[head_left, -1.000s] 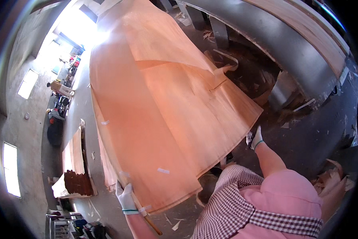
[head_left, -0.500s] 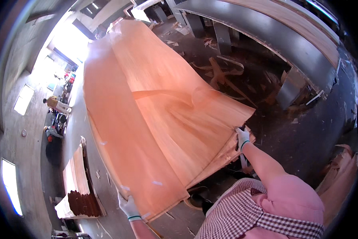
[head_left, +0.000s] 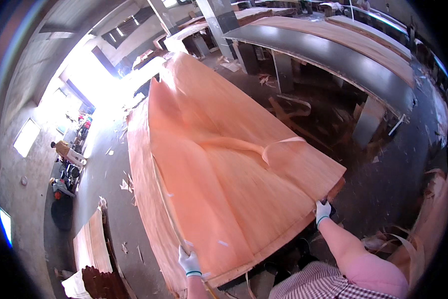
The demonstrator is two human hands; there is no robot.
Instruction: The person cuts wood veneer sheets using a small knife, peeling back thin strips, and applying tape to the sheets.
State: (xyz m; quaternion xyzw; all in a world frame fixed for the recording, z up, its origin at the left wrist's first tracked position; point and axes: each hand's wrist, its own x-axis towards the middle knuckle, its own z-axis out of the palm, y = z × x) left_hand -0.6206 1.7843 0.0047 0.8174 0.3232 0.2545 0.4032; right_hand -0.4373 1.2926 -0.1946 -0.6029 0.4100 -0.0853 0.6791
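A large, thin orange-brown wood veneer sheet (head_left: 264, 194) stretches away from me, wrinkled, with a raised fold across its middle and a peak at its far left. My left hand (head_left: 189, 262), in a white glove with a green cuff band, grips the sheet's left edge near the close end. Beneath that edge a flat lower veneer layer (head_left: 142, 199) shows. At the near right corner my right hand (head_left: 323, 211), gloved alike, is closed on the sheet's edge; its fingertips are partly hidden beside something dark. Small pale tape strips dot the sheet near my left hand.
A long dark-topped bench (head_left: 328, 55) with veneer on it stands at the far right. Veneer scraps (head_left: 296, 119) litter the floor beside it. Left of me lies a pile of veneer pieces (head_left: 92, 239). Two people, one standing (head_left: 68, 152), are by the left wall. Loose veneer (head_left: 423, 234) lies at right.
The upper sheet's left edge has shifted right with my left hand, uncovering the layer below. The sheet has bunched into a peak at its far end. My right hand stays at the corner.
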